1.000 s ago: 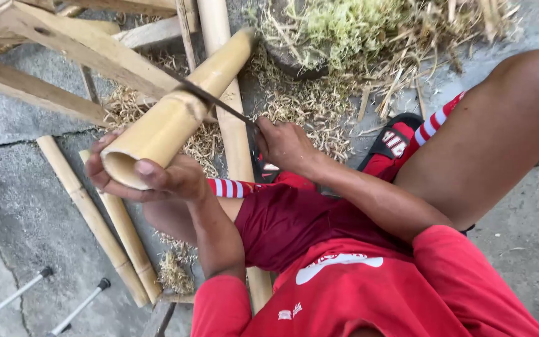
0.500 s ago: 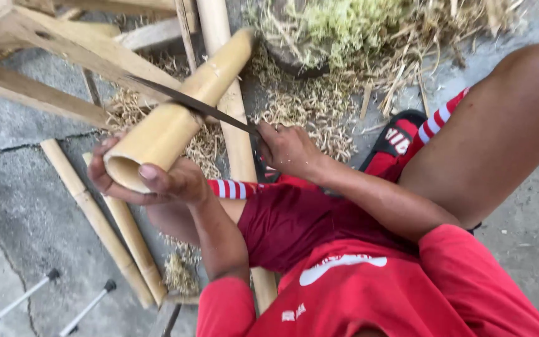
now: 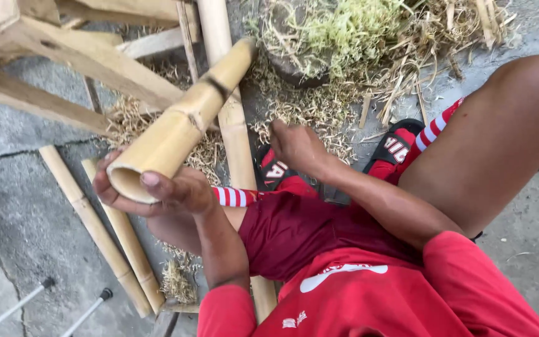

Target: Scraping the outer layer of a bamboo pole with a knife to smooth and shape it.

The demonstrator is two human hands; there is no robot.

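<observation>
Bamboo tube (image 3: 179, 128) fills the upper left of my head view, a thick pale section with its open cut end toward me and its far end slanting up toward one o'clock, a dark node ring showing partway along it. From my seat I see the left hand (image 3: 157, 190) clamped around the near open end, thumb over the top rim and fingers curled underneath, so the tube is lifted clear of the ground. The right hand (image 3: 297, 146) sits at about three o'clock from that grip, just beside a long bamboo pole (image 3: 232, 125) that lies flat and runs toward twelve o'clock. Its fingers are curled inward, knuckles up; I cannot tell whether they close on anything, since whatever lies beneath them is hidden. Under the tube, at about nine o'clock of the left hand, two slimmer bamboo poles (image 3: 95, 231) lie side by side on the grey concrete ground (image 3: 26, 206). Pale shavings (image 3: 307, 106) are scattered around the right hand and under the tube. At twelve o'clock stands a rough wooden frame (image 3: 95, 62). Red shorts (image 3: 294, 231) and a bare knee (image 3: 506, 125) occupy the lower right, with a red and black sandal (image 3: 397, 146) at four o'clock of the right hand.
</observation>
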